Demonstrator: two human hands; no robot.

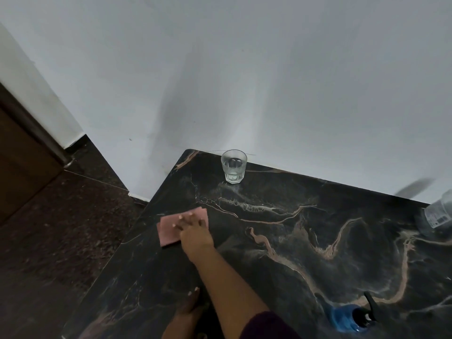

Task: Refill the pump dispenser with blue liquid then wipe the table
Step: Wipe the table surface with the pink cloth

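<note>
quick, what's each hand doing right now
Right hand: open, pressed flat on the pink cloth.
Left hand: resting on the table, holding nothing visible; partly hidden by the right arm.

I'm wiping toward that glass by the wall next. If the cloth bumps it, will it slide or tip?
The glass looks squat, thick-based and nearly empty, so it would probably slide on the polished table rather than tip. It likely breaks if knocked off.

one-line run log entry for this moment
phase: wiping table | right hand: flat on pink cloth, near left table edge | left hand: resting on table | pump dispenser: blue liquid inside, pump on | glass: upright, far edge
</note>
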